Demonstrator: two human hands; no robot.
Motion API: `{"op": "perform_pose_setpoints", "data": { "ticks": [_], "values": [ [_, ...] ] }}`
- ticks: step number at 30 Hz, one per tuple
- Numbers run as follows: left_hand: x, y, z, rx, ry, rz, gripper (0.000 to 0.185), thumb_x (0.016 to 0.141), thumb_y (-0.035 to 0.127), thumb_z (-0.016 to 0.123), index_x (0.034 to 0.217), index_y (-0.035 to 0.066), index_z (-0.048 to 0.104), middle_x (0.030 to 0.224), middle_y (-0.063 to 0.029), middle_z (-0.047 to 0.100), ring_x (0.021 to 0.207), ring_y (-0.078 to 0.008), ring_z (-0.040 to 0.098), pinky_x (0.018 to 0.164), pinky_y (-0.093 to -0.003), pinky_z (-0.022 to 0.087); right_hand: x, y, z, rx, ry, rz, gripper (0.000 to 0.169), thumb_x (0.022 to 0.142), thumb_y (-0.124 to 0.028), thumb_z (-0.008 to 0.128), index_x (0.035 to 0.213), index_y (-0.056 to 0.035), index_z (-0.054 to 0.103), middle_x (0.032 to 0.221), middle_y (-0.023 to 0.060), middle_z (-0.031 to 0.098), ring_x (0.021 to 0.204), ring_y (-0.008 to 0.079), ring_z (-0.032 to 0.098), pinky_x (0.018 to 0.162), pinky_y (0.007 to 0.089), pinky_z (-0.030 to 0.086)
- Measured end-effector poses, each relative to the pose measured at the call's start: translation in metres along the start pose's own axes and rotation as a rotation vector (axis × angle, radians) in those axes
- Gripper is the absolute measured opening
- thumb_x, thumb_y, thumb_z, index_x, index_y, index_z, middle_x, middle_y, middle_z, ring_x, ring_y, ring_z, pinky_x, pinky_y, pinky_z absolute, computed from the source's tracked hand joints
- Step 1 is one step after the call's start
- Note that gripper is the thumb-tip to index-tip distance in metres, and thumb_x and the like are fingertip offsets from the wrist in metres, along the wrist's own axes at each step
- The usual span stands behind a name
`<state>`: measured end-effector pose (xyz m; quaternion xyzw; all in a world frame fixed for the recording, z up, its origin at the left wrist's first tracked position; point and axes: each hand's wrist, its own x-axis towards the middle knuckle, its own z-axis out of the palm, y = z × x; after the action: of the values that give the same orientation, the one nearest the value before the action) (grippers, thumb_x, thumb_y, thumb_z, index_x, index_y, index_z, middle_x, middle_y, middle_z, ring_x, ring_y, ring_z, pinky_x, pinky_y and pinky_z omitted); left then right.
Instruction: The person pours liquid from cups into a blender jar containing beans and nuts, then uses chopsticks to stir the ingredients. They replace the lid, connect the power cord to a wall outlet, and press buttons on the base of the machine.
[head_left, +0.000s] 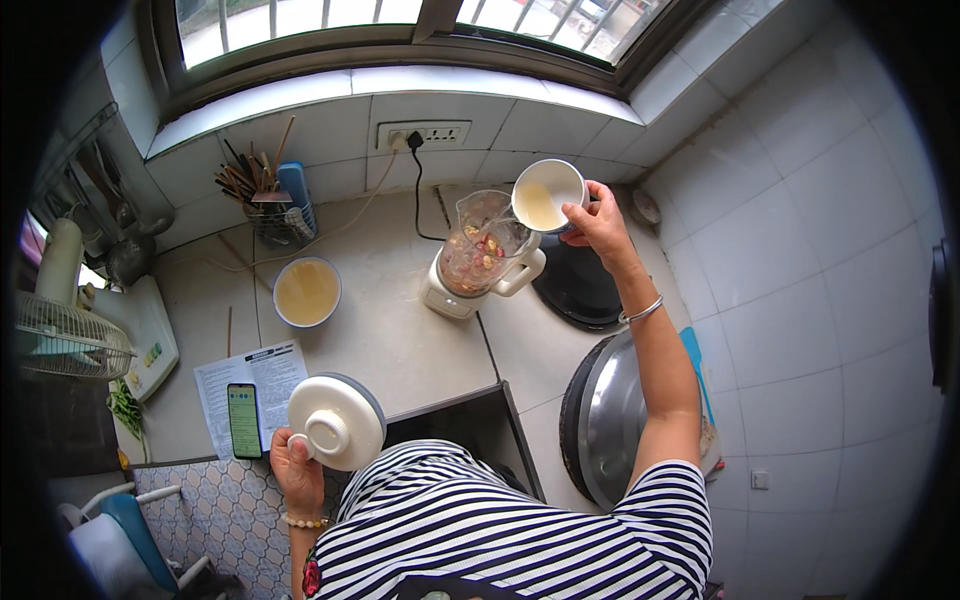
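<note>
Tilted over the rim of a blender jug (480, 255), a white bowl (571, 187) with pale yellowish liquid is gripped at its right edge by my right hand (600, 226). Red and tan pieces of food show through the clear jug, which sits on a cream blender base (448, 298) with its handle to the right. My left hand (296, 469) holds the cream blender lid (352, 405) by a small tab at its side, low and well away from the jug. Left of the blender, another bowl (306, 292) of yellowish liquid rests on the counter.
A phone (244, 420) lies on a printed sheet (281, 367) at the counter's front edge. Behind stand a utensil basket (279, 223) and a wall socket (442, 135) with two plugs. A black round lid (581, 289), a large metal lid (615, 405) and a fan (71, 337) flank the workspace.
</note>
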<state>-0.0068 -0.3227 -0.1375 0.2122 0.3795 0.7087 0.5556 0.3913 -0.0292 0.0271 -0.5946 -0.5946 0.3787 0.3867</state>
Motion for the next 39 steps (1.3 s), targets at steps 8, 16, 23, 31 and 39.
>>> {"op": "perform_pose_setpoints", "data": {
  "ticks": [8,16,23,31,39],
  "values": [
    [0.001,0.001,0.003,0.010,0.002,-0.003,0.029,0.085,0.026,0.065,0.093,0.006,0.047,0.087,-0.0013,0.056,0.078,-0.0069,0.053,0.073,-0.0197,0.043,-0.003,0.000,0.005,-0.072,0.047,-0.076,0.062,0.077,-0.022,0.069,0.127,-0.0045,0.037,0.090,0.0101,0.056,0.066,0.0144,0.062,0.057,0.0255,0.055],
    [0.000,0.002,0.006,0.007,0.007,-0.010,0.028,0.085,0.026,0.065,0.094,0.006,0.047,0.088,-0.0011,0.057,0.079,-0.0069,0.053,0.073,-0.0197,0.043,-0.004,0.003,0.004,-0.208,0.113,-0.164,0.062,0.072,-0.020,0.070,0.124,-0.0032,0.040,0.093,0.0121,0.059,0.076,0.0175,0.063,0.066,0.0288,0.053],
    [-0.002,0.001,0.002,0.012,-0.017,-0.011,0.029,0.085,0.027,0.066,0.094,0.006,0.047,0.088,-0.0012,0.057,0.079,-0.0070,0.053,0.073,-0.0200,0.043,-0.013,-0.011,0.014,-0.570,0.107,-0.437,0.066,0.069,-0.022,0.072,0.124,-0.0062,0.040,0.097,0.0137,0.059,0.076,0.0257,0.063,0.071,0.0335,0.053],
    [-0.005,0.001,-0.001,0.003,-0.014,-0.008,0.030,0.086,0.028,0.065,0.095,0.005,0.047,0.089,-0.0018,0.057,0.079,-0.0072,0.053,0.074,-0.0204,0.043,-0.026,-0.023,0.032,-0.981,0.105,-0.950,0.077,0.062,-0.016,0.077,0.127,-0.0102,0.037,0.097,0.0119,0.054,0.072,0.0279,0.062,0.058,0.0329,0.053],
    [0.000,-0.001,0.006,-0.012,-0.063,-0.022,0.029,0.086,0.027,0.063,0.096,0.004,0.048,0.089,-0.0034,0.057,0.081,-0.0087,0.053,0.077,-0.0228,0.044,-0.012,0.026,0.002,-0.242,0.285,-0.421,0.061,0.078,-0.026,0.069,0.126,-0.0043,0.037,0.098,0.0124,0.059,0.078,0.0228,0.064,0.066,0.0327,0.055]
  ]
}}
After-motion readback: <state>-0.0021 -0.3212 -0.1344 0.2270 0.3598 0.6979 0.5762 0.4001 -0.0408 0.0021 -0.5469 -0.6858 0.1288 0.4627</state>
